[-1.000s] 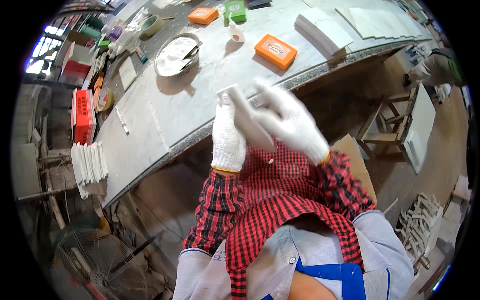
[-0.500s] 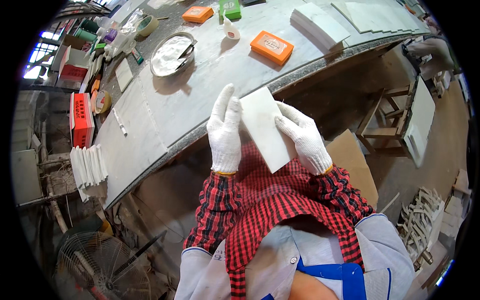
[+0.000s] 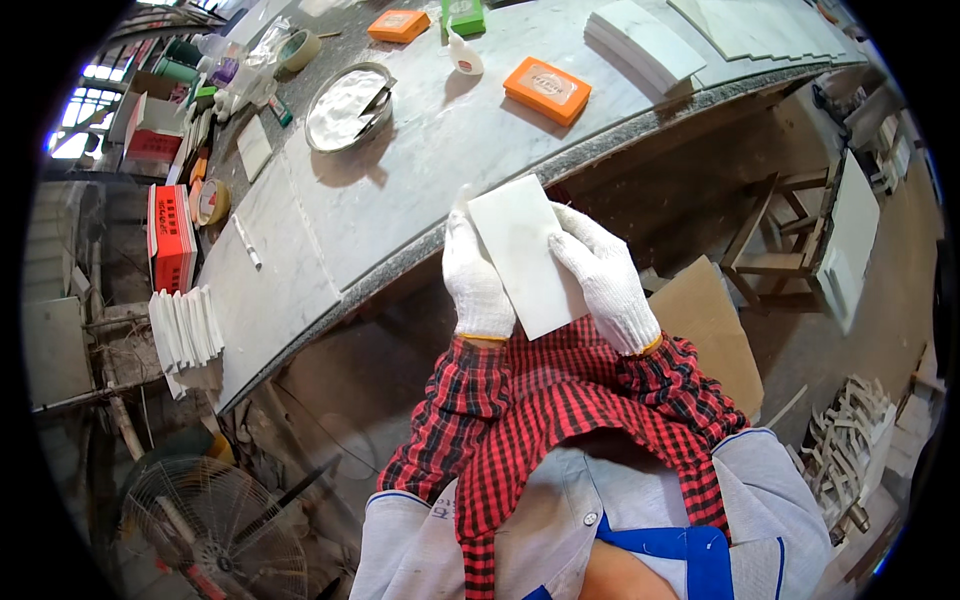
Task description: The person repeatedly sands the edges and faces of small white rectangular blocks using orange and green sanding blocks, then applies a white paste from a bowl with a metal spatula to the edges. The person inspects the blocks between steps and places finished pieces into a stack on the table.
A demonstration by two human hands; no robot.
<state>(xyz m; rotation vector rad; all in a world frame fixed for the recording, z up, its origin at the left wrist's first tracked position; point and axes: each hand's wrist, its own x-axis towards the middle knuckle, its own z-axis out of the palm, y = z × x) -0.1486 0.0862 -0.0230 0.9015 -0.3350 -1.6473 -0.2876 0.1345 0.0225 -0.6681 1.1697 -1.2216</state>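
Note:
I hold a white rectangular stone tile [image 3: 527,255] in front of my apron, just off the near edge of the bench. My right hand [image 3: 607,275], in a white knit glove, grips its right edge, thumb on the face and fingers partly hidden behind. At the left edge my gloved left hand [image 3: 478,275] presses against the tile, its palm along the side and part of its fingers behind; its fingertips are slightly blurred.
On the marble-topped bench [image 3: 400,225] stand a bowl of white paste [image 3: 345,110] with a scraper, a small white squeeze bottle [image 3: 464,55], an orange box [image 3: 547,90] and stacked white tiles [image 3: 640,45]. A wire fan [image 3: 215,530] is at lower left, a wooden stand [image 3: 785,240] at right.
My left hand has moved right, from open beside the tile to contact with its left edge. The tile has shifted slightly left in my right hand's hold.

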